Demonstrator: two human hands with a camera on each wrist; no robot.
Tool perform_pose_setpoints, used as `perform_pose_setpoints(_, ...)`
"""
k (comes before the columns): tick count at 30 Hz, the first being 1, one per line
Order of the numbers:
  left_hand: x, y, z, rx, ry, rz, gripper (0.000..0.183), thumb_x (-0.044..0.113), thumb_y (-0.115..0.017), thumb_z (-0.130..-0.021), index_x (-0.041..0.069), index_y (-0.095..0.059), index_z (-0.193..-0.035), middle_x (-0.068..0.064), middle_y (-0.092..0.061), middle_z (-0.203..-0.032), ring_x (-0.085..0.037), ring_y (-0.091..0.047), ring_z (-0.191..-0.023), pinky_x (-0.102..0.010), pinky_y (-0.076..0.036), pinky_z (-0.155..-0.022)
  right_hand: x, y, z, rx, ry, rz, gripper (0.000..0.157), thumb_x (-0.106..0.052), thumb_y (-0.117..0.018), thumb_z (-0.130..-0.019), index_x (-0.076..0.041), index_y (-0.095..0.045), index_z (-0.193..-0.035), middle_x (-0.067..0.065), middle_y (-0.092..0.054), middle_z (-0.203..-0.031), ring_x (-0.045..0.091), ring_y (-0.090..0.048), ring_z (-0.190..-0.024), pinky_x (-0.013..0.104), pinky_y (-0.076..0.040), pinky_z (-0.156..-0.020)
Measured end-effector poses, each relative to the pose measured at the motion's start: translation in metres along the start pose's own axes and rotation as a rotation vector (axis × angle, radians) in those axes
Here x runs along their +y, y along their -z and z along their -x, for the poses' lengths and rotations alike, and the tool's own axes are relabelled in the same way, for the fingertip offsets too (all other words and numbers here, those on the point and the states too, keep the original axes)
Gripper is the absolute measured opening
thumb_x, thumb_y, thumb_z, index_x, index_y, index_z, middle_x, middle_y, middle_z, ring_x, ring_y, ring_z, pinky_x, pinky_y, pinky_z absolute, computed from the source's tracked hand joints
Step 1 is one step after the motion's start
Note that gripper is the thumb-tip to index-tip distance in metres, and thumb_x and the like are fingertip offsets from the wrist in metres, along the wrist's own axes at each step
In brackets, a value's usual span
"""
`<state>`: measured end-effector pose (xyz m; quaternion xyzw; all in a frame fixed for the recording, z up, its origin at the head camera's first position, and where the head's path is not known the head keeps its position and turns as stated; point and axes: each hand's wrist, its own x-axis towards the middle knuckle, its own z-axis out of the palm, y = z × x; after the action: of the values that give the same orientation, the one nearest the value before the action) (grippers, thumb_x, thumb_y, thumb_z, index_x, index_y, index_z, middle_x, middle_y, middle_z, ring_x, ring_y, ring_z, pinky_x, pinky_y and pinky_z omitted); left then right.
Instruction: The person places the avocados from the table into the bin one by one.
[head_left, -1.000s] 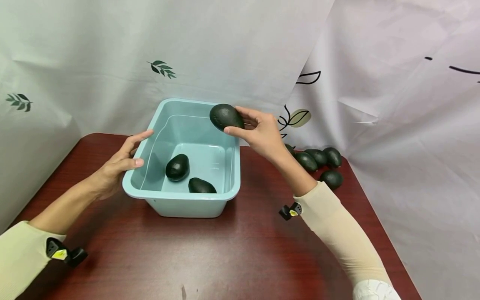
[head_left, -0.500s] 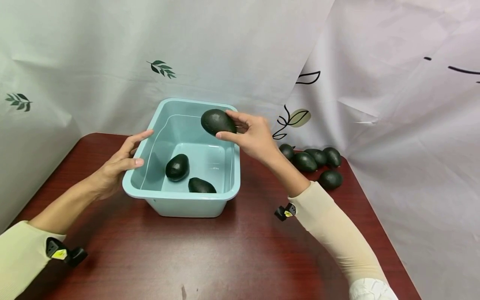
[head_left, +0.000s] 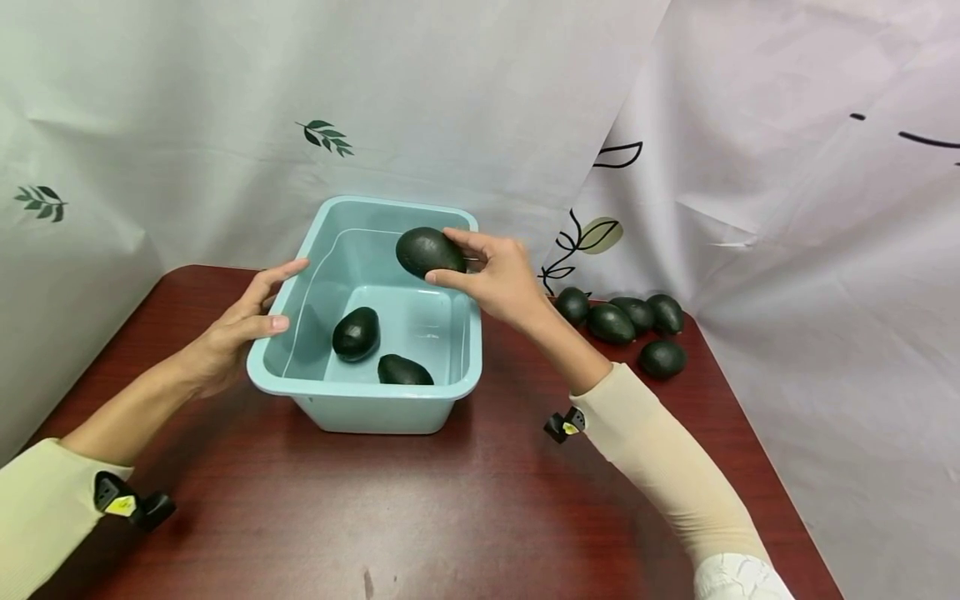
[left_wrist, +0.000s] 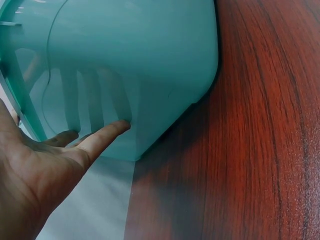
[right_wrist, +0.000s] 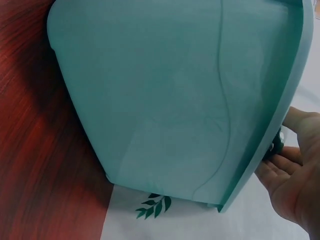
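My right hand (head_left: 498,279) holds a dark green avocado (head_left: 429,252) between thumb and fingers, over the far right part of the light blue plastic basin (head_left: 375,410). In the right wrist view the basin's wall hides most of that avocado. Inside the basin, one avocado (head_left: 356,334) lies left of the middle. Another avocado (head_left: 404,370) is near the front wall, partly hidden by the rim. My left hand (head_left: 225,337) is at the basin's left side, thumb and index fingertip at the rim. In the left wrist view its extended fingers (left_wrist: 102,140) touch the outer wall.
Several more avocados (head_left: 611,323) lie grouped at the back right of the dark red wooden table (head_left: 465,517), one avocado (head_left: 662,359) a little in front. A white curtain (head_left: 450,100) with leaf prints hangs close behind the basin and along both sides.
My right hand has moved left and slightly down with the avocado, further in over the basin. More of the avocado group shows behind the forearm. The left hand has stayed in place.
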<state>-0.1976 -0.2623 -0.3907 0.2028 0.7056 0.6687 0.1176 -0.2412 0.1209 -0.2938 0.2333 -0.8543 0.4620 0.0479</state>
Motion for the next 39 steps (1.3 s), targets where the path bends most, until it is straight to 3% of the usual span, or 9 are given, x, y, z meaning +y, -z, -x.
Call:
perform_pose_setpoints(9,0.001,-0.001,0.0,0.008,0.006,-0.01,0.079,0.019,-0.051,-0.106,0.042,-0.025,-0.176,-0.004,-0.033,-0.16,-0.019,-0.054,-0.135,-0.033,-0.062,-0.092,0.001,-0.005,0.0,-0.03,-0.018,-0.013,0.067,-0.026,-0.095,-0.094,-0.01,-0.07,-0.154,0.012,-0.078,-0.145,0.025,-0.083,-0.121,0.036,-0.067,-0.097)
perform_pose_setpoints(17,0.0,0.0,-0.002,0.02,0.002,-0.026,0.078,0.017,-0.05,-0.105,0.044,-0.027,-0.175,-0.002,-0.034,-0.159,-0.019,-0.053,-0.134,-0.032,-0.061,-0.091,0.002,-0.001,0.004,-0.034,-0.025,-0.042,0.057,-0.031,-0.089,-0.1,-0.013,-0.072,-0.152,0.011,-0.076,-0.149,0.022,-0.076,-0.137,0.032,-0.061,-0.111)
perform_pose_setpoints(29,0.0,-0.002,-0.002,0.021,0.003,-0.013,0.079,0.018,-0.051,-0.105,0.043,-0.027,-0.176,0.004,-0.031,-0.163,-0.023,-0.045,-0.137,-0.031,-0.06,-0.092,0.01,0.009,0.013,0.004,-0.048,-0.11,0.052,-0.031,-0.09,-0.099,-0.015,-0.076,-0.147,0.01,-0.08,-0.142,0.028,-0.078,-0.133,0.033,-0.063,-0.108)
perform_pose_setpoints(39,-0.003,-0.001,-0.002,0.022,-0.005,-0.007,0.078,0.017,-0.051,-0.105,0.043,-0.028,-0.175,0.004,-0.032,-0.164,-0.021,-0.048,-0.136,-0.031,-0.06,-0.092,0.014,0.018,0.018,0.066,-0.018,-0.117,0.049,-0.024,-0.09,-0.098,-0.008,-0.078,-0.142,0.012,-0.082,-0.136,0.024,-0.082,-0.124,0.034,-0.064,-0.106)
